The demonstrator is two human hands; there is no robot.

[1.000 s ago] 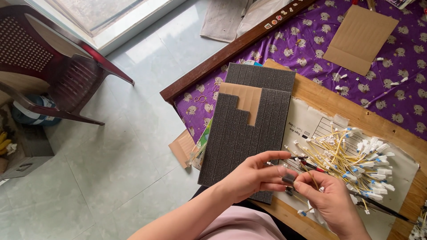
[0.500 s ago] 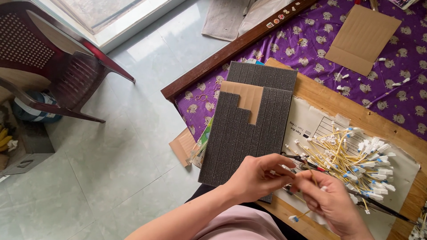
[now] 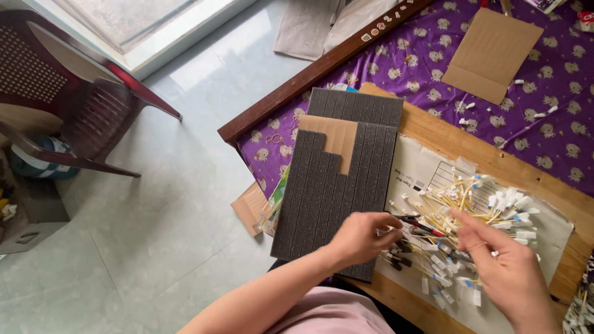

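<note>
Left hand (image 3: 359,238) pinched small red-black wire piece, over foam sheet (image 3: 337,185) edge. Right hand (image 3: 504,269) fingers loosely curled, reaching into wire pile (image 3: 476,210) just ahead. Sorting step seemingly underway; next move needed clean single-piece pick.

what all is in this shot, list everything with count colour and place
foam strip sheets: two, dark grey, overlapped on the board's left end
cardboard backing: one, brown, bare patch between the foam sheets
wooden board: one, tan, across the purple cloth
small wire pieces: a heap, yellow with white ends, on the printed paper
printed paper: one, white, on the board
cardboard sheet: one, brown, on the cloth, top right
purple cloth: one, patterned
plastic chair: one, maroon, left, on the floor
left hand: fingers pinching a small wire
right hand: fingers over the heap
</note>
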